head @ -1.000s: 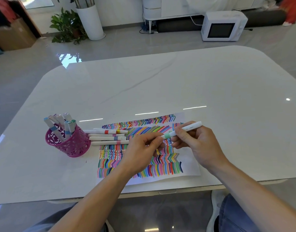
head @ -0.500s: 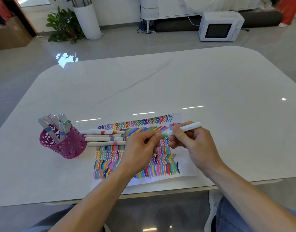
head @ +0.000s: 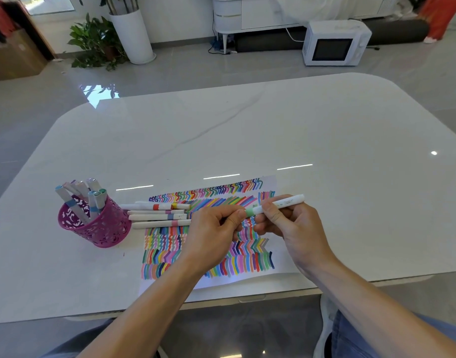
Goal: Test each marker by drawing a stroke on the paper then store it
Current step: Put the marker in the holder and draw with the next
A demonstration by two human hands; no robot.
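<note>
A white marker with a green band (head: 286,203) is held level above the paper (head: 278,273). My right hand (head: 294,226) grips its barrel. My left hand (head: 214,233) pinches the marker's left end at the green band; whether a cap is on that end is hidden by the fingers. The paper is covered with rows of coloured strokes. Several white markers (head: 157,214) lie side by side at the paper's left edge. A magenta cut-out cup (head: 98,228) to their left holds several capped markers (head: 85,195).
The white glossy table (head: 273,130) stretches far behind and to the right of the paper. Its front edge runs just below the paper. On the floor beyond stand a white microwave (head: 334,43) and a potted plant (head: 98,42).
Both hands stay on the green-banded marker at almost the same spot over the paper. The view has shifted slightly; nothing was picked up or put down.
</note>
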